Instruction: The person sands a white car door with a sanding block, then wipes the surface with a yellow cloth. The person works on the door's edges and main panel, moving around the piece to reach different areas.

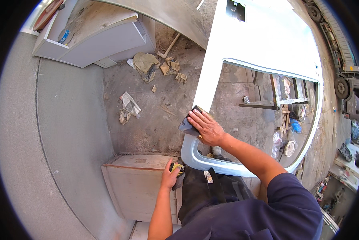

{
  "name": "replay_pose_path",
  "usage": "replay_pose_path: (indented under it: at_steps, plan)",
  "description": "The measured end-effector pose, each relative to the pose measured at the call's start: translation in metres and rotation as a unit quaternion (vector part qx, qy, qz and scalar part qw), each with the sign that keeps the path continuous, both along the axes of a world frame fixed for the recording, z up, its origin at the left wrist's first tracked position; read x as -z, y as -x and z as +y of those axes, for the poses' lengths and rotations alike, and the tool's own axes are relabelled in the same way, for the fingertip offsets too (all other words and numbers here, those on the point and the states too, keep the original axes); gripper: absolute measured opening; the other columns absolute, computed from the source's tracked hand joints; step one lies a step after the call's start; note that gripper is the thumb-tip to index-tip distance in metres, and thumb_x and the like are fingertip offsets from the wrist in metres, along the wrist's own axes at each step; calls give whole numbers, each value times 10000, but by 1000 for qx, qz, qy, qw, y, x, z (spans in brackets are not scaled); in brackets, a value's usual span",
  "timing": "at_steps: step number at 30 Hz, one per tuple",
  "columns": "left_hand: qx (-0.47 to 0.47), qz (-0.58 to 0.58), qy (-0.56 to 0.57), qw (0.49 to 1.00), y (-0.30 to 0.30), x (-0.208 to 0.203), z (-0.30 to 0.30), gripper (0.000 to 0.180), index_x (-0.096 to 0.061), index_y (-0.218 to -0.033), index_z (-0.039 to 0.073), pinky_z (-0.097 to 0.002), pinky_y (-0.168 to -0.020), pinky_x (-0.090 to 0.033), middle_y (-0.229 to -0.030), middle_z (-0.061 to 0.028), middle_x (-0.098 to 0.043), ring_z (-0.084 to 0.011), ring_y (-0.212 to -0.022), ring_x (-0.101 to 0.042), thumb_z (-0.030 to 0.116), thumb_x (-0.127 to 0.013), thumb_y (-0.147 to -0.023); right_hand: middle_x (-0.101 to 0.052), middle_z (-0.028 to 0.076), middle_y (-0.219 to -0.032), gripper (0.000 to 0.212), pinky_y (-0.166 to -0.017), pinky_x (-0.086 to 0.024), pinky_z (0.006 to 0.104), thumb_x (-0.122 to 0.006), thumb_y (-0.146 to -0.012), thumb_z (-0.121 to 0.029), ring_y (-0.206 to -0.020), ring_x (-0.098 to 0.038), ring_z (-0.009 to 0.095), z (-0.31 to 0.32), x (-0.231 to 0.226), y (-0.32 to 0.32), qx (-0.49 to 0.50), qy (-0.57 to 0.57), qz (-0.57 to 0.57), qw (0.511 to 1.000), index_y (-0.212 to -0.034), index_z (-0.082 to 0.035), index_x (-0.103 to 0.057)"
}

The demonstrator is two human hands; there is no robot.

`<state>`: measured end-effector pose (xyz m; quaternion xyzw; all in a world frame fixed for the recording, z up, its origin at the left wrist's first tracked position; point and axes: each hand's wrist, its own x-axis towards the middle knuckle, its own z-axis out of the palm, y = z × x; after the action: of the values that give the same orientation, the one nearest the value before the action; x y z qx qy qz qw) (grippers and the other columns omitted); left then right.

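A pale blue-white vehicle door panel (243,38) with a large window opening stands in front of me. My right hand (206,127) lies over a dark sheet of sandpaper (187,125), pressing it onto the narrow window frame at the panel's left side. Its fingers are close together on the sheet, and a bit of yellow shows beneath the hand. Lower and to the left, my left hand (171,175) is closed round a small yellow-and-black block (178,169), partly hidden by the fingers. That hand is beside my dark trousers, apart from the panel.
A worn wooden box (139,188) stands at lower left, beside a grey wall (75,132). Crumpled paper (145,64) and plastic scraps (130,105) litter the floor. Through the window opening show a metal stand (267,105) and a round can (289,148). A white cabinet (103,44) is at upper left.
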<state>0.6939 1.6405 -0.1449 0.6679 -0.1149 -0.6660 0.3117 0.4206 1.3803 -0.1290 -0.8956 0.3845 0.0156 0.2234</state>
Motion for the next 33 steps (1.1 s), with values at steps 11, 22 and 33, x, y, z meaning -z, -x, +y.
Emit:
replay_pose_path:
  at_steps: [11,22,33]
  plan:
    - [80,-25,-16,996,13,1,-59,422,-729,-1437,10,-316,-1007,-584,-1267,-65,-776,-149,-1130,-723,147,-784,-1042,-227,198,-1915,805,-1462,-119,509,-545,-1173,-433,-1786,-167,363,-271,43,41,346,172,38,922,-1823,-36,-283]
    - [101,-52,-56,992,18,-7,-73,344,-743,-1339,15,-321,-950,-591,-1178,-44,-776,-143,-1047,-724,158,-802,-1032,-243,336,-1863,822,-1432,-187,579,-657,-1124,-306,-1745,-226,492,-193,47,21,419,138,-101,892,-1769,76,-319]
    - [92,-130,-36,987,33,-11,-61,344,-734,-1345,19,-332,-940,-588,-1169,-50,-770,-141,-1041,-717,177,-798,-1046,-217,351,-1865,838,-1410,-181,590,-646,-1126,-290,-1753,-195,500,-118,38,-17,387,65,-107,914,-1774,98,-282]
